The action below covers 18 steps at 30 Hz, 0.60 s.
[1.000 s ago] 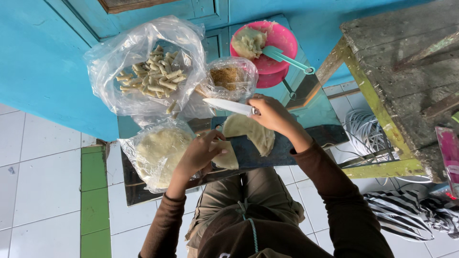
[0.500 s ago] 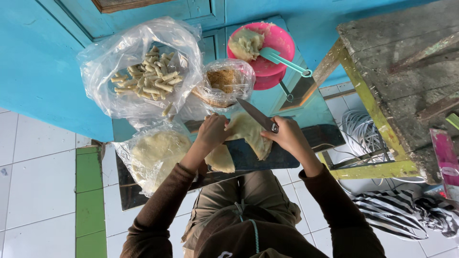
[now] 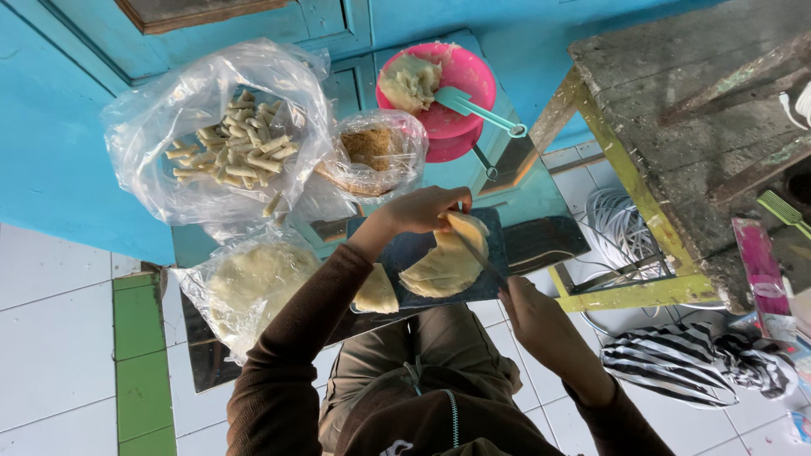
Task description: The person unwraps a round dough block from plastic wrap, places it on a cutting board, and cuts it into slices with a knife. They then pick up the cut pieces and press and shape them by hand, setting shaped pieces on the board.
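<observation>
One camera sits on my head and looks almost straight down over my chest and lap, so my hooded top fills the bottom edge and my arms reach up into the frame. It is close enough that my left hand (image 3: 422,209) and right hand (image 3: 532,317) sit near the middle, over the dark board (image 3: 422,249) on the surface (image 3: 524,190). The view faces the blue wall (image 3: 59,143) ahead of me, which runs across the top. White floor tiles (image 3: 59,338) show at left, a worn wooden bench (image 3: 676,101) at right. There is no second view to share anything with
</observation>
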Available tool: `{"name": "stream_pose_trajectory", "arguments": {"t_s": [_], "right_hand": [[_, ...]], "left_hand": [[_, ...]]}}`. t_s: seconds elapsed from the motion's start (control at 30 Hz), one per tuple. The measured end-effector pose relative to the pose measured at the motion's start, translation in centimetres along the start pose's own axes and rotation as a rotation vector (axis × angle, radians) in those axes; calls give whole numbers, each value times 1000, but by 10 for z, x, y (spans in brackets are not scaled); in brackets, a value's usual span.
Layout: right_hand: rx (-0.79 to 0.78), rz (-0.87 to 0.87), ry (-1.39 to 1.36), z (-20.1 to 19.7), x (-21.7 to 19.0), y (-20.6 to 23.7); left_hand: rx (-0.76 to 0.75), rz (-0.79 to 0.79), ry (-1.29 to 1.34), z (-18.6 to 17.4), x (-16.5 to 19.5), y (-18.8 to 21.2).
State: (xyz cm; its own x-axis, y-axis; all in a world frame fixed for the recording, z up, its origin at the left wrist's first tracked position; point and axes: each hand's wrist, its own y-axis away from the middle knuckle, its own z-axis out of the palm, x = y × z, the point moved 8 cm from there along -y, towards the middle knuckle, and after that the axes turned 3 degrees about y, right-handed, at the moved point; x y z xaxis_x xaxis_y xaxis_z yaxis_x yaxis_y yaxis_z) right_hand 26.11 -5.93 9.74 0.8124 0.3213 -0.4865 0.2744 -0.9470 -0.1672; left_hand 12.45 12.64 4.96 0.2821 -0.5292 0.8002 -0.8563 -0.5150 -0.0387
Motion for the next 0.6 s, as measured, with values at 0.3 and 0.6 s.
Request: {"name": "stream_pose_trajectory", "arguments": {"t_s": [0.3, 0.6], "right_hand": [[-153, -15, 325, 41, 11, 0], [-180, -22, 353, 31, 7, -1]], "left_hand": [[85, 56, 44, -2, 9, 16], [42, -12, 19, 2, 16, 15]]}}
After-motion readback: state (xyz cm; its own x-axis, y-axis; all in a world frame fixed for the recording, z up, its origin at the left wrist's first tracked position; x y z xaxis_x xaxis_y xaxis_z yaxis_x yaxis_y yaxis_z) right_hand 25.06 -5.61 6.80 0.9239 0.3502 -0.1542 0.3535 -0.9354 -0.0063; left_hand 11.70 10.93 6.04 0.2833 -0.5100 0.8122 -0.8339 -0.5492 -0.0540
